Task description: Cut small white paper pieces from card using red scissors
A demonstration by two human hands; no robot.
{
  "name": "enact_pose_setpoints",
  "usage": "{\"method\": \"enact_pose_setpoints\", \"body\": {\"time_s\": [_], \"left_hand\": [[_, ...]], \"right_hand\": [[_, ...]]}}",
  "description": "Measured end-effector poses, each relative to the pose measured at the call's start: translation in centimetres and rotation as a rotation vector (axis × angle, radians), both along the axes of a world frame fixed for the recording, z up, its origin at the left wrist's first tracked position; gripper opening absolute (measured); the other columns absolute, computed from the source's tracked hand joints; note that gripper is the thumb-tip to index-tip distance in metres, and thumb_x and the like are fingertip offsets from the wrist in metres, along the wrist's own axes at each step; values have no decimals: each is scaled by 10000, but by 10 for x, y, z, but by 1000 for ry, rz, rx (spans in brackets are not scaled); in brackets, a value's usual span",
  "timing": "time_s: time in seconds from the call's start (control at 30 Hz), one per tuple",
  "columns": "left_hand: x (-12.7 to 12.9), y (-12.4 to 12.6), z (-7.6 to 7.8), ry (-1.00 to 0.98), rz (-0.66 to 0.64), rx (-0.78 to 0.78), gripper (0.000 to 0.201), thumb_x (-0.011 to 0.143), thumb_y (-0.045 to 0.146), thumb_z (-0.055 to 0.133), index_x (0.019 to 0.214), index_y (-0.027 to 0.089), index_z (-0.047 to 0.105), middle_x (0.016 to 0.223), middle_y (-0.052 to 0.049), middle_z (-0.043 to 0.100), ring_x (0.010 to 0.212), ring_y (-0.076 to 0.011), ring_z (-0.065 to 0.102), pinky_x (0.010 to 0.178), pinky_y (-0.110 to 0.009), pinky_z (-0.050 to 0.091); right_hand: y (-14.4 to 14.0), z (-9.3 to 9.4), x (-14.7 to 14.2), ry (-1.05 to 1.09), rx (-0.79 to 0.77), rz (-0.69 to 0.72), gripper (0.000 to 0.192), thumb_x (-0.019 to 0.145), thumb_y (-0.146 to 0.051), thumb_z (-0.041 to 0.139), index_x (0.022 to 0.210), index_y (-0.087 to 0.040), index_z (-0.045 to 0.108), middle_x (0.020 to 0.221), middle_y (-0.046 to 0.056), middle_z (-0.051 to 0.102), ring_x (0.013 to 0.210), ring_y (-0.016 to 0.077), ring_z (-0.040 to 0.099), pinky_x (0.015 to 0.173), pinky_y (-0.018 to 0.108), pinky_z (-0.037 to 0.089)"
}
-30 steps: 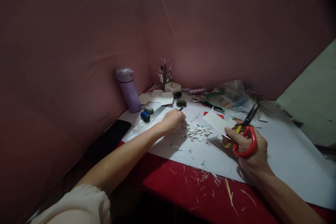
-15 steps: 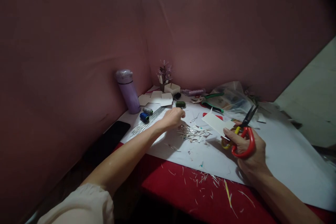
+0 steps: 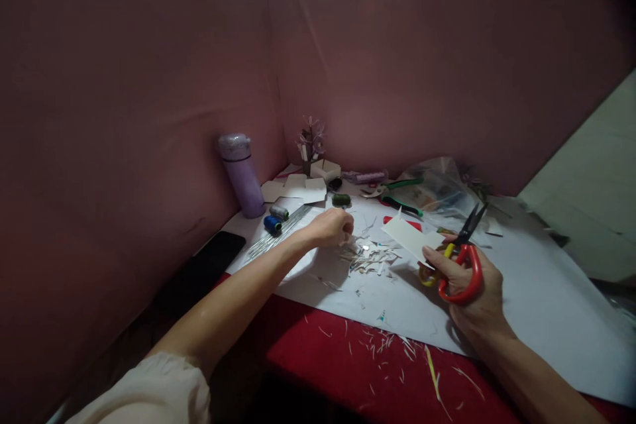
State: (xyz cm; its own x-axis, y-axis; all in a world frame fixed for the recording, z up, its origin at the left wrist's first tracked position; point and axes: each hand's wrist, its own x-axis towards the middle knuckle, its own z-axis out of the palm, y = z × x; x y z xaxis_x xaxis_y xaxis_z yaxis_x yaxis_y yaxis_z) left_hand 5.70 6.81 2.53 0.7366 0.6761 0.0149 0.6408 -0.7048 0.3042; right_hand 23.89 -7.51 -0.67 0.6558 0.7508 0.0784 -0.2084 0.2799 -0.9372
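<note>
My right hand (image 3: 470,291) grips red-and-yellow scissors (image 3: 460,258) whose black blades point up and away, slightly apart. The same hand pinches a white card strip (image 3: 410,237) that sticks out to the left. My left hand (image 3: 330,227) is curled with its fingertips down at the edge of a heap of paper scraps (image 3: 370,257) on the white sheet (image 3: 521,298). Whether the left hand holds a scrap is hidden by the fingers.
A purple bottle (image 3: 242,174) stands at the back left, with thread spools (image 3: 274,220), a bundle of thin wires (image 3: 278,233), green-handled pliers (image 3: 400,193), a small paper tree (image 3: 311,146) and a plastic bag (image 3: 437,189) behind. A black phone (image 3: 213,258) lies left. The red cloth (image 3: 348,358) is near me.
My left hand has drawn back a little from the green spool toward the scrap heap. The right hand with scissors and card has barely shifted.
</note>
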Motion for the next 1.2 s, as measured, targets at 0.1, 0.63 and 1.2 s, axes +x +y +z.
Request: {"method": "enact_pose_setpoints", "body": {"time_s": [0.1, 0.63, 1.2], "left_hand": [[1, 4, 7, -50, 47, 13, 144, 724, 224, 593, 823, 155, 671, 759, -41, 644, 701, -152, 559, 602, -237, 395], [30, -12, -15, 79, 136, 113, 192, 735, 164, 531, 859, 150, 677, 904, -133, 666, 906, -259, 592, 775, -339, 438], [15, 1, -8, 68, 200, 191, 211, 700, 120, 523, 837, 166, 675, 875, -112, 659, 876, -247, 579, 717, -322, 408]], "right_hand": [[0, -1, 1, -12, 7, -6, 402, 541, -196, 825, 877, -196, 604, 614, -64, 597, 447, 83, 573, 434, 170, 516], [2, -5, 3, -26, 37, -14, 414, 561, -213, 814, 916, -185, 605, 618, -63, 595, 453, 83, 574, 434, 181, 519], [5, -6, 6, -8, 40, -57, 479, 540, -222, 819, 965, -178, 603, 630, -54, 586, 444, 83, 555, 405, 201, 504]]}}
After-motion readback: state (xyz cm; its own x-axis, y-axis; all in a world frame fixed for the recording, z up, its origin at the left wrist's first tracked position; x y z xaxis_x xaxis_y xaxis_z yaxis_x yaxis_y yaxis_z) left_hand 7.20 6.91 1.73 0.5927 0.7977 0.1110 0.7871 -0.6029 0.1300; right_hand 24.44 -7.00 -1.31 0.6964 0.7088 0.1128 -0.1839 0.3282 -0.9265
